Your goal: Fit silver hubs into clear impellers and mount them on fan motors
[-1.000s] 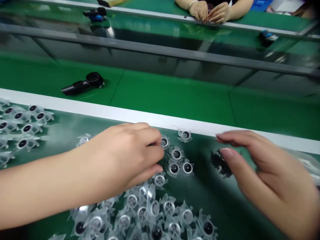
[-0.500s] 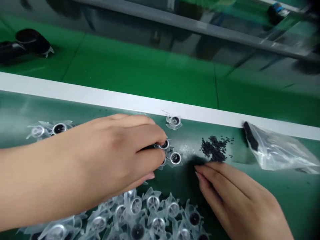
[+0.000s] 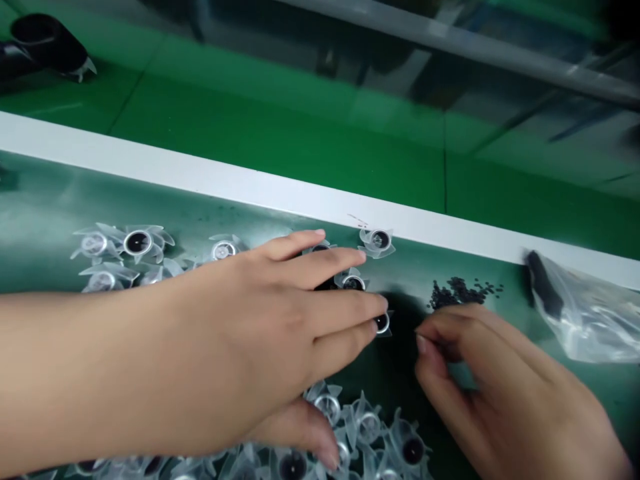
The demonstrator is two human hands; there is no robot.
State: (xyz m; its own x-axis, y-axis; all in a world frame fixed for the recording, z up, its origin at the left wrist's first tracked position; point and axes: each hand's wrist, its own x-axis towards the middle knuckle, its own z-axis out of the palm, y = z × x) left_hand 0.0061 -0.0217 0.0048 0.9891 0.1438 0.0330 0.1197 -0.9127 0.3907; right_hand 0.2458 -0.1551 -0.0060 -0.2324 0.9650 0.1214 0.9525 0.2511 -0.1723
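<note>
My left hand (image 3: 280,313) lies spread, palm down, over several small clear plastic fan wheels with metal-rimmed hubs. Its fingertips touch or hover at a fan wheel (image 3: 383,323) whose hub is dark inside; another fan wheel (image 3: 353,281) shows between the fingers. What lies under the palm is hidden. To the right, my right hand (image 3: 505,380) is closed in a pinch, thumb against forefinger, just in front of a heap of tiny black rings (image 3: 460,292). Anything between those fingertips is too small to make out. One fan wheel (image 3: 377,241) rests apart by the white strip.
A loose pile of fan wheels (image 3: 367,427) fills the near edge. More fan wheels (image 3: 137,241) stand at the left. A clear plastic bag (image 3: 585,313) lies at the right. Beyond the white strip (image 3: 200,167) is a black object (image 3: 47,43) on a green surface.
My left hand has opened from bent fingers to a spread and shifted right over the fan wheels. My right hand remains pinched near the black rings. The camera view has shifted.
</note>
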